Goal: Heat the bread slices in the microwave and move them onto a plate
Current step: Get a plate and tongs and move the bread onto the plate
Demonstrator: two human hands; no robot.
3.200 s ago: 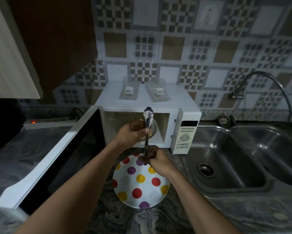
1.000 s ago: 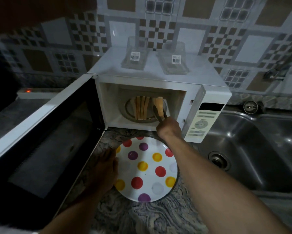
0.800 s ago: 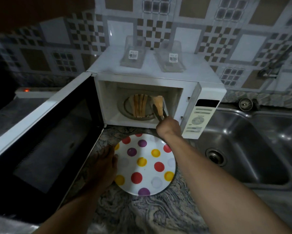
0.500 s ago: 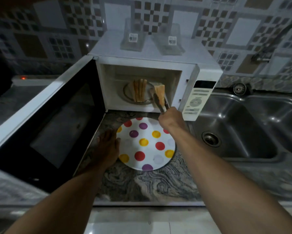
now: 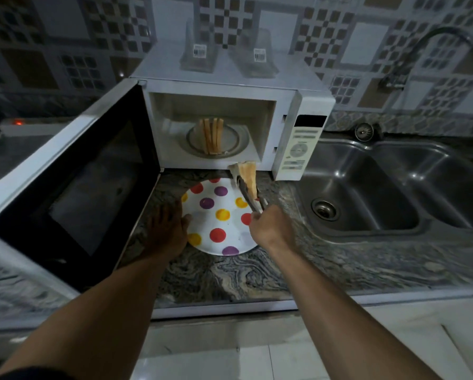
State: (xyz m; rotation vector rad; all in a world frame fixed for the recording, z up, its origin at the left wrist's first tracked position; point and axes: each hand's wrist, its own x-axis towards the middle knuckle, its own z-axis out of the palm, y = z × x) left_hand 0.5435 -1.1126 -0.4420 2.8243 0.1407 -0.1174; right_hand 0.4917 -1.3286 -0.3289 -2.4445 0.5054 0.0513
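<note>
Though dim, veined counter [image 5: 230, 275] beneath dotted plate [image 5: 232, 232], patterned tiles [image 5: 367, 37] behind.

home kitchen; microwave [image 5: 224, 86], sink [image 5: 367, 204]

a checker-patterned tile wall [image 5: 367, 50] is spread across the top; a dimly lit marbled tabletop [image 5: 243, 275] is seen below, a steel double sink [image 5: 347, 171] set at right.

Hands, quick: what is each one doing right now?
Left hand: open, lying flat at the plate's left edge.
Right hand: closed around tongs that clamp a bread slice.
</note>
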